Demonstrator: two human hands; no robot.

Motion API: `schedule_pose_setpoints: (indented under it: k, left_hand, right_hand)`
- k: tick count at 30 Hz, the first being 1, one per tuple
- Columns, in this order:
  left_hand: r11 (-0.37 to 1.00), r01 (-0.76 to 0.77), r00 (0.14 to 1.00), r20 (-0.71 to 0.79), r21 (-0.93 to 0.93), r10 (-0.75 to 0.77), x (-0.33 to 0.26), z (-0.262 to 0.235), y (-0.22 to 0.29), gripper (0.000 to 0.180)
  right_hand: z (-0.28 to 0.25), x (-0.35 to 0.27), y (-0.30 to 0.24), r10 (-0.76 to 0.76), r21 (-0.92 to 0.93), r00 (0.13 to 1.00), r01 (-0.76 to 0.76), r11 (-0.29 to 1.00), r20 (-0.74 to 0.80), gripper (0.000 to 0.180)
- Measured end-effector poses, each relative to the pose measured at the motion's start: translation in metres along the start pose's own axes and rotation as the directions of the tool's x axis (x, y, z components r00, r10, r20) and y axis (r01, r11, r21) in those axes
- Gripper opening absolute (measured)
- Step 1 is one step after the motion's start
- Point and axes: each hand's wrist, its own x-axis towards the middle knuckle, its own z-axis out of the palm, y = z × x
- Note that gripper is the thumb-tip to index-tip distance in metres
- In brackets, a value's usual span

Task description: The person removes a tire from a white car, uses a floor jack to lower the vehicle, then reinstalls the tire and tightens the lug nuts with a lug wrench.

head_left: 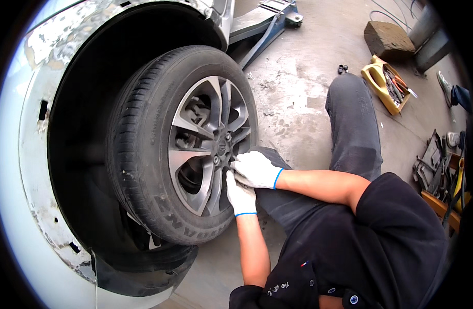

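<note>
A car wheel sits in the open wheel arch, its black tyre (138, 139) around a grey-and-silver alloy rim (191, 155). Both my hands wear white gloves with blue cuffs and meet at the lower right of the hub (222, 148). My left hand (240, 196) is closed, fingertips pointing up beside the hub. Just above it, my right hand (255, 169) has its fingers bent together near the wheel's bolt holes. Something small and dark shows between the gloves, but the fingers hide what it is. Lug nuts (216, 160) show on the hub near my fingers.
The pale fender (38, 170) has worn, bare patches. A blue-and-grey floor jack (271, 38) stands beyond the wheel. Small black pieces (342, 69) lie near my knee, beside a yellow tool tray (396, 109) and a brown block (388, 40). Another person's shoes (444, 87) and metal parts (431, 164) are at right.
</note>
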Motion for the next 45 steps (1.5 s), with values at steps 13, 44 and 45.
schedule_pose_setpoints:
  k: [13, 44, 45]
  left_hand:
    - [0.986, 0.102, 0.993, -0.07, 0.132, -0.093, -0.012, -0.008, -0.004, 0.063]
    - [0.99, 0.115, 0.99, -0.087, 0.081, -0.108, -0.016, -0.044, -0.012, 0.057]
    - [0.99, 0.12, 0.989, -0.093, 0.075, -0.113, -0.016, -0.046, -0.013, 0.056]
  right_hand:
    - [-0.011, 0.076, 0.017, 0.27, 0.082, 0.905, -0.257, 0.963, -0.328, 0.02]
    - [0.006, 0.084, 0.005, 0.526, 0.457, 0.826, -0.395, 0.797, -0.203, 0.026]
    - [0.005, 0.084, 0.005, 0.542, 0.479, 0.823, -0.411, 0.776, -0.17, 0.028]
